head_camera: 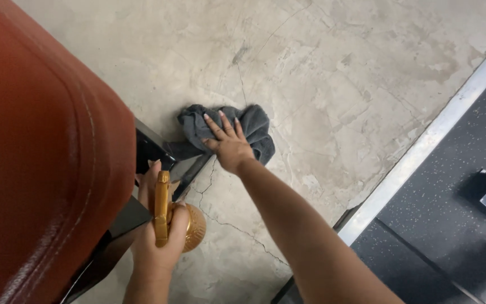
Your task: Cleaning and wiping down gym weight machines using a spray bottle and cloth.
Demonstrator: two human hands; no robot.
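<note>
Near the frame's centre my right hand [229, 143] presses flat, fingers spread, on the grey cloth [229, 126] against the black chair frame [161, 155]; lower left, my left hand [161, 239] clenches the gold spray bottle [175, 222] upright, kept ready

packages: none | labels/signs: none seen | screens: apparently none

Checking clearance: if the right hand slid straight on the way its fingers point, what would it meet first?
The right hand already presses the grey cloth; beyond the cloth's far edge, only bare concrete floor shows, though depth is uncertain.
</note>
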